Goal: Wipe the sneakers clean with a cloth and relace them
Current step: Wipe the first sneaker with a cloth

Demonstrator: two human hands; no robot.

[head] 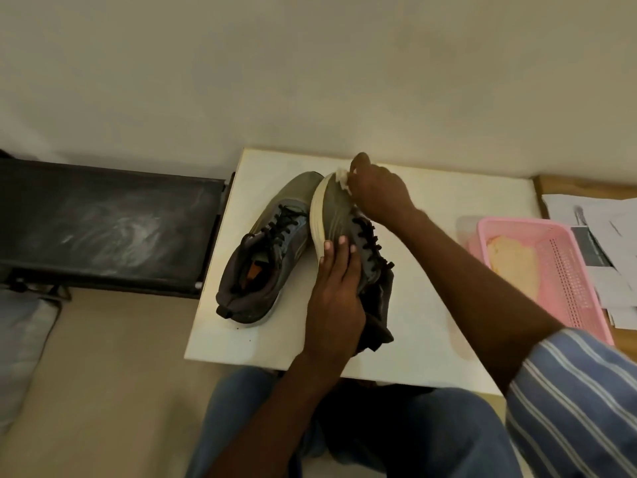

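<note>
Two grey sneakers with black laces are on a white board [431, 339]. The left sneaker [265, 250] stands flat, its opening towards me. The right sneaker [336, 208] is tipped on its side, white sole facing left. My left hand [336, 291] grips this tipped sneaker around its middle and heel. At the toe, my right hand [375, 191] pinches a small white cloth [343, 175] and presses it against the shoe. Most of the cloth is hidden under my fingers.
A pink plastic basket [565, 277] with a yellowish cloth [513, 267] inside sits at the right, beside loose papers [599, 222]. A black bench-like surface [103, 225] lies to the left of the board. A pale wall is right behind. My knees are under the board's near edge.
</note>
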